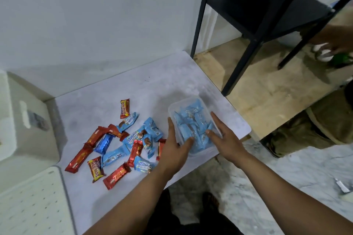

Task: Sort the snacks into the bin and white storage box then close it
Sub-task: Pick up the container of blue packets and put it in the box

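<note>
A clear plastic bin (pixel 183 102) full of light blue snack packets (pixel 193 120) stands near the right end of the white table (pixel 133 82). My left hand (pixel 174 150) grips the bin's left side with the thumb over its near rim. On the other side my right hand (pixel 226 139) holds it, thumb resting on the packets. Left of the bin lies a loose pile of snacks (pixel 122 145): red bars, blue packets and a dark blue one. The white storage box (pixel 28 120) sits open at the far left, and its perforated lid (pixel 34 202) lies flat in front of it.
A black metal shelf frame (pixel 248 15) stands on the floor beyond the table's right edge. Another person crouches at the right (pixel 315 129), a hand (pixel 332 42) reaching at small objects on the floor. A wall runs behind the table.
</note>
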